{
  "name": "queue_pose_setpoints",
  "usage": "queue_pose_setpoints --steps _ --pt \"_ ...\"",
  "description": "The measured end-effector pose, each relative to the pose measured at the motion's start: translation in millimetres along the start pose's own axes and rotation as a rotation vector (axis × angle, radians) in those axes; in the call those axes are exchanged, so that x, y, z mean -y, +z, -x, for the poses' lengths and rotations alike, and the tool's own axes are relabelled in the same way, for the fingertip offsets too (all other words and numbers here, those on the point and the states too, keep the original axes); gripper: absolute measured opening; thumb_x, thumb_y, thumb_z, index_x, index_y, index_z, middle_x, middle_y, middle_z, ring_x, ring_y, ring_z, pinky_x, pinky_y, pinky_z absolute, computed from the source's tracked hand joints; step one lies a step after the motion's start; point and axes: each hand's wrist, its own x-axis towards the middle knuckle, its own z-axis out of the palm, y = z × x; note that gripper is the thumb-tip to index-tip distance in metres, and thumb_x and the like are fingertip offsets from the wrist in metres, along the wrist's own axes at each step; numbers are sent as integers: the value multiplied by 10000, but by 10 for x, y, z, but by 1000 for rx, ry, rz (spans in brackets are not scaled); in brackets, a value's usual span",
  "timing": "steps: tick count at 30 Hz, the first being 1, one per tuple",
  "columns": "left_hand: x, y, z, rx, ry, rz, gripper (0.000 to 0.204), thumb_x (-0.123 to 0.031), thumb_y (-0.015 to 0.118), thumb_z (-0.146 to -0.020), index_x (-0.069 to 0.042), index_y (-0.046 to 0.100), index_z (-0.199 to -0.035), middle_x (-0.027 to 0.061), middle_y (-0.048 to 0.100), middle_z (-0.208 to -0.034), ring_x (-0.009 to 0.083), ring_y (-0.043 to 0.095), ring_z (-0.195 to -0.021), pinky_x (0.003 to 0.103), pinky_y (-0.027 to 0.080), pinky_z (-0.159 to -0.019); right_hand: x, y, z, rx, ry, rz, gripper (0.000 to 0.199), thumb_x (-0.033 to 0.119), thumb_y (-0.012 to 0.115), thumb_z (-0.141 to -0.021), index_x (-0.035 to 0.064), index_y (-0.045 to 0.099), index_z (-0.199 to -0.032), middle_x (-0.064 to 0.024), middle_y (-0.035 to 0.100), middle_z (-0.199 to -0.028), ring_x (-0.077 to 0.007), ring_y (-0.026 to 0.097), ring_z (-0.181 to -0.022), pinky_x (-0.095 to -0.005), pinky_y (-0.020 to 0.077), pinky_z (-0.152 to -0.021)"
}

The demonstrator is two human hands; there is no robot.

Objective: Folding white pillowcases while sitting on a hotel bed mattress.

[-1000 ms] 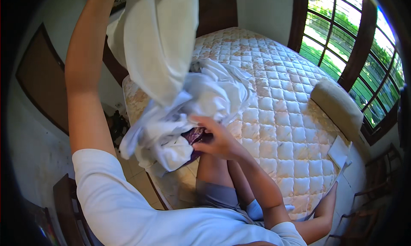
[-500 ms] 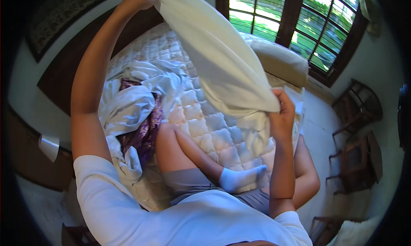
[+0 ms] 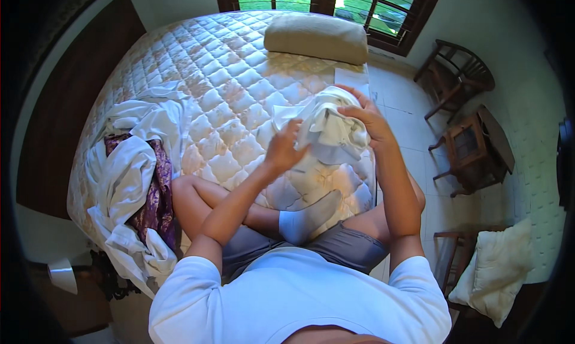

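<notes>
Right hand (image 3: 372, 121) closed around a bunched, cream-white soft fabric cloth (image 3: 335, 128), thumb over the top; left hand (image 3: 286, 147) at the cloth's left edge, fingers curled; whether it pinches fabric, cannot tell. Hands apart, bundle between them, held above the mattress in front of the crossed legs. Progress, as judged: cloth gathered into a rumpled wad, loose layers and a flap sticking out left; no flat fold or squared edge on it. To the left, a tangled heap of thin white sheets (image 3: 129, 164) lies loose, unfolded, with a purple, gold-patterned shiny cloth (image 3: 162, 170) caught among it. Underneath, a quilted cream mattress (image 3: 227, 80), diamond stitching, puffy squares, faint tan floral print, bare around the heap. Far edge: a thick tan roll (image 3: 314, 39), matte, smooth, rounded. Beyond: dark wooden chair (image 3: 458, 74) with slatted curved back on pale tiles; lower right, a creased cream cushion (image 3: 497, 272).
</notes>
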Motion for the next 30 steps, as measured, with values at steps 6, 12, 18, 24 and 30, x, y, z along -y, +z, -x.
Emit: queue_pose_setpoints --steps 6,12,18,24,30 --pt "418 -937 -464 -146 -207 207 175 -152 695 -1025 -2 770 -1073 -17 704 -807 63 605 -750 265 505 -682 725 -520 58 -161 -255 739 580 9 759 -827 35 630 -1392 -95 758 -1085 -143 708 -895 -285 557 -841" --pt "-177 -1879 -745 -169 -1 233 266 -240 568 -1107 -18 669 -1001 -27 657 -896 47 559 -888 256 476 -823 754 -348 -35 -438 -532 1116 345 101 861 -793 106 781 -1129 -52 748 -920 -147 654 -696 -313 542 -685" --pt "-578 -2560 -893 -149 9 161 269 -270 590 -1101 -38 694 -1013 -32 660 -896 60 569 -870 257 483 -813 1329 -174 13 -108 -370 1053 401 182 939 -769 71 772 -1116 18 679 -843 -82 600 -758 -271 508 -699" --pt "-981 -3320 -1028 -233 198 66 317 -307 634 -1074 -10 734 -1026 -27 700 -904 52 593 -862 241 489 -807 1769 225 248 149 -358 720 356 157 842 -855 54 751 -1184 41 630 -884 -77 622 -875 -254 514 -788" --pt "-1146 -3758 -1095 -263 328 -401 304 -295 650 -1053 -5 739 -1044 90 705 -813 114 633 -765 293 509 -743 2021 844 326 -19 -382 1460 233 101 793 -855 15 695 -1048 1 608 -719 -85 599 -679 -279 478 -618"
